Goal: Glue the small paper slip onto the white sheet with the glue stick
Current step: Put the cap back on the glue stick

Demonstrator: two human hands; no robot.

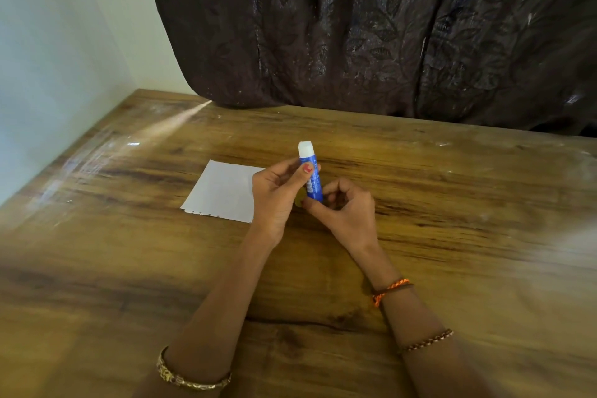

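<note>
Both hands clamp the blue plastic glue stick (312,178) upright: left hand (277,197) mid-barrel, right hand (342,207) its base, beside the white paper sheet (223,191).

Views: one, head-worn, wide-angle.
Facing: forward and down across the counter (452,203) toward a dark curtain (371,26).
Nearness: close; forearms rise from the bottom edge, hands mid-frame.

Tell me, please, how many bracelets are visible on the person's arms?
3: a gold metal bangle on the left forearm, an orange thread band and a brown beaded bracelet on the right.
</note>
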